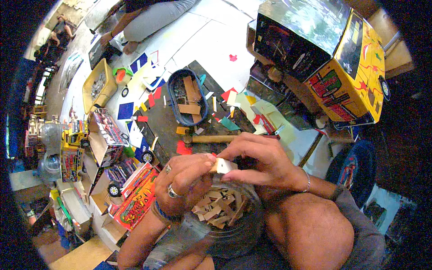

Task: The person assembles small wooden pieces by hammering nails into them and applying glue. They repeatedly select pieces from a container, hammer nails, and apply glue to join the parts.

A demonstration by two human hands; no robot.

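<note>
Between my two hands is a small pale wooden block with a white end face. My left hand, with rings on its fingers, pinches the block from the left, fingers closed. From the other side, the thumb and fingers of my right hand close on its white end. A bit of red shows at my left fingertips. Under my hands, a clear round container holds many short wooden strips. Just beyond my hands, a wooden-handled hammer lies on a dark board.
An oval blue tub holds nails and wood pieces. Coloured scraps litter the dark board. A large yellow toy truck stands at right, smaller toy trucks and a red printed panel at left. Another person's hand is at upper left.
</note>
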